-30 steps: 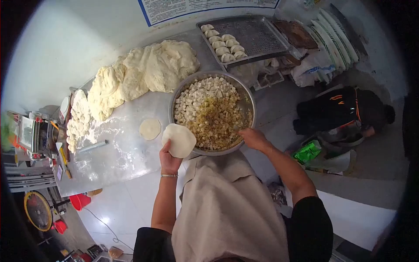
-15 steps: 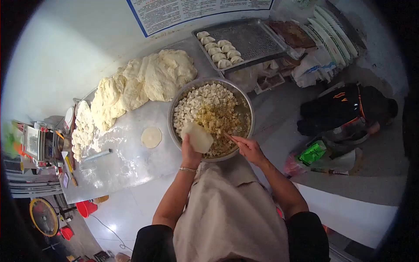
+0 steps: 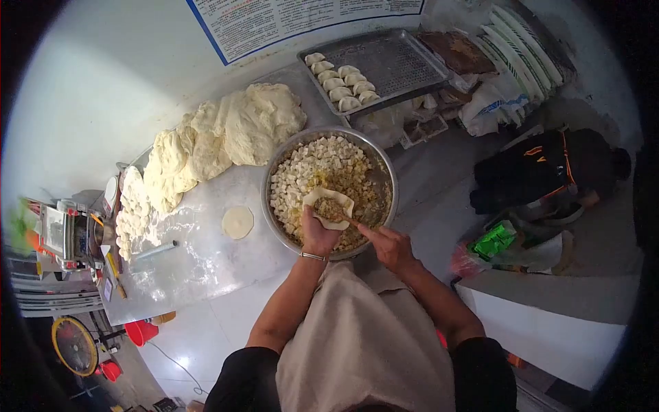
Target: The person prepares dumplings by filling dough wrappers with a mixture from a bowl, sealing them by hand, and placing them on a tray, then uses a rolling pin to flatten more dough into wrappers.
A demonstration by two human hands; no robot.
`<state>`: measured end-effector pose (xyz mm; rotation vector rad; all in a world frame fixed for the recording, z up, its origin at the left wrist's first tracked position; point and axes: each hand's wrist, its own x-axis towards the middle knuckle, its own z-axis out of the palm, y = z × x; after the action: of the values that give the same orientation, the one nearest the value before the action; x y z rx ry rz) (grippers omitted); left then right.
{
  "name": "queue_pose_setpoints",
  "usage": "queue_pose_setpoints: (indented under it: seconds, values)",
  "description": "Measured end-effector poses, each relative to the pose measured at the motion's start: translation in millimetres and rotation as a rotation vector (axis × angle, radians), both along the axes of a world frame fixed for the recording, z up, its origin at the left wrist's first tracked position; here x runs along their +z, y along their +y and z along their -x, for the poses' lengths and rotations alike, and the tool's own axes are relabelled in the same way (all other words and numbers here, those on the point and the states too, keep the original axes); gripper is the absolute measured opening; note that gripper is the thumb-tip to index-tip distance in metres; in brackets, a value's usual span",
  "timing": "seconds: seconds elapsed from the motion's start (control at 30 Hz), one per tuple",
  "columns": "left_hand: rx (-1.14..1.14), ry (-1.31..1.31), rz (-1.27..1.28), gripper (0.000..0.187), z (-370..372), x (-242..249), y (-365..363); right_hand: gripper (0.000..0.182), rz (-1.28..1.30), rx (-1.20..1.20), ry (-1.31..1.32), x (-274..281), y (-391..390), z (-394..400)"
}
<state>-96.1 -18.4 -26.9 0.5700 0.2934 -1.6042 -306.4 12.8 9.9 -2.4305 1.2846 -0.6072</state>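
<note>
My left hand (image 3: 319,237) cups a round dough wrapper (image 3: 310,197) above the near side of a large metal bowl (image 3: 266,185). Crumbly filling (image 3: 331,209) lies in the middle of the wrapper, whose edges curl up around it. Closed around a thin brown stick-like tool (image 3: 355,222), my right hand (image 3: 390,247) holds its tip at the filling; the tool's far end is buried or too small to make out. The bowl contains pale diced cubes (image 3: 329,156) and a yellowish minced mixture (image 3: 374,196). Another flat wrapper (image 3: 237,222) lies on the metal table left of the bowl.
A big dough mass (image 3: 261,120) rests behind left, beside small dough pieces (image 3: 132,206) and a rolling pin (image 3: 156,250). Several folded dumplings (image 3: 348,104) sit on a perforated tray (image 3: 398,62) at the back. A black garment (image 3: 542,165) and green packet (image 3: 493,240) lie right.
The wrapper in my left hand was flat and bare; now it is cupped with filling in it. My right hand has brought the tool from the bowl's mixture to the wrapper.
</note>
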Motion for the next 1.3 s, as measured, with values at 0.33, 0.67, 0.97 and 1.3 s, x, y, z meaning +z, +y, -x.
queue_pose_setpoints:
  seconds: [0.33,0.67,0.97,1.3]
  values:
    - [0.243,-0.142,0.093,0.052,-37.0,-6.1,0.4,0.055,0.208,0.199,0.293,31.9,-42.4,26.5]
    - [0.057,-0.034,0.022,0.054,-47.8,31.5,12.0,0.034,0.245,0.294,0.085,10.5,-67.4,-28.9]
    - [-0.224,-0.237,0.107,0.053,-38.0,43.0,18.2,0.017,-0.06,0.504,-0.262,60.9,-90.9,-70.3]
    - [-0.35,-1.225,0.479,0.058,-36.8,72.0,32.0,0.018,-0.393,0.418,-0.399,94.1,-86.0,-73.1]
